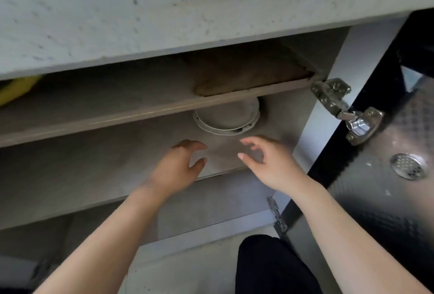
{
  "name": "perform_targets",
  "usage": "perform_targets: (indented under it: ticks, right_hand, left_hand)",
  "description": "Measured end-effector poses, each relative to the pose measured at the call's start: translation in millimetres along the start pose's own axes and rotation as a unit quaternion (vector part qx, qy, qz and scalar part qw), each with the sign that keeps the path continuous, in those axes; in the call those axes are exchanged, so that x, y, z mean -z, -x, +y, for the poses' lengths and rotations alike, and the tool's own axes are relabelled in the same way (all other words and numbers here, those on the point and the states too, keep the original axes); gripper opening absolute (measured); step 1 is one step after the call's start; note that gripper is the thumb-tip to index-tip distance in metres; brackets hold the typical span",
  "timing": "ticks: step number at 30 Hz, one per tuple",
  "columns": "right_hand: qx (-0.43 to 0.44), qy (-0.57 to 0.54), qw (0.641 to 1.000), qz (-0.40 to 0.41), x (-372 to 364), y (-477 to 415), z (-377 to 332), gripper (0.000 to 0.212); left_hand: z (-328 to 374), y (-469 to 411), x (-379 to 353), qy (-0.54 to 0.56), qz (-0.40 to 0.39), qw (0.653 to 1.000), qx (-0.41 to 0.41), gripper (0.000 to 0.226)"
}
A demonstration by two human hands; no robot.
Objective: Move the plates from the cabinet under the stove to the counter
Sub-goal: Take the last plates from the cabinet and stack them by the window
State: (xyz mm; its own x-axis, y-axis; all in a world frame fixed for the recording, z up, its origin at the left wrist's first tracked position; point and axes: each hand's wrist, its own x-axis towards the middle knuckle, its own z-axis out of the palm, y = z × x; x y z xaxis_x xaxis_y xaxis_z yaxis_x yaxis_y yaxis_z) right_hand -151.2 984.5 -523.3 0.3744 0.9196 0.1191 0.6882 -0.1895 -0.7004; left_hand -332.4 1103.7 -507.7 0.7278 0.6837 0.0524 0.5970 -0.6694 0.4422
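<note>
Under the speckled grey stone counter [164, 12], we reach both bare arms into the open cabinet. The stack of white round plates [225, 124] sits on the pale grey lower shelf [94, 176], toward its right end and back from its front edge. The top of the stack is hidden behind the front edge of the pale grey upper shelf [141, 111].

Our left hand [180, 164] and right hand [265, 162] hover side by side over the lower shelf's front edge, just short of the plates and apart from them. Both hands are released, with fingers spread and loosely bent, grasping nothing. We cannot tell whether either palm touches the shelf.

On the upper shelf, a flat brown board [246, 73] lies at the right end and a blurred yellow object [16, 89] at the far left. At right, a silver metal hinge [340, 103] joins the cabinet wall to the dark glossy door [375, 211], which stands open and carries a round perforated metal vent [408, 165]. A black-clad leg [270, 268] shows below.
</note>
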Motion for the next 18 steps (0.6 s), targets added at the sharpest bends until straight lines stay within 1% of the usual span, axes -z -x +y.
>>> perform_targets:
  ticks: [5, 9, 11, 13, 16, 18]
  right_hand:
    - [0.095, 0.054, 0.99, 0.094, -29, -31, 24, 0.036]
    - [0.124, 0.101, 0.977, 0.141, -43, -50, 44, 0.039]
    - [0.131, 0.11, 0.976, 0.137, -46, -61, 51, 0.043]
    - [0.135, 0.13, 0.976, 0.114, -47, -73, 56, 0.047]
    - [0.152, 0.186, 0.968, 0.07, -49, -92, 59, 0.047]
    - [0.159, 0.214, 0.962, 0.061, -51, -101, 59, 0.04]
  left_hand:
    - [-16, -26, -37, -0.017, 0.05, 0.998, -0.035, 0.034]
    - [-31, -36, -66, -0.059, 0.083, 0.995, -0.018, 0.043]
    - [-39, -33, -76, -0.092, 0.084, 0.992, -0.002, 0.052]
    - [-47, -27, -84, -0.12, 0.079, 0.99, -0.002, 0.06]
    - [-51, -26, -88, -0.128, 0.081, 0.988, -0.007, 0.061]
    - [-51, -28, -88, -0.127, 0.087, 0.988, -0.014, 0.06]
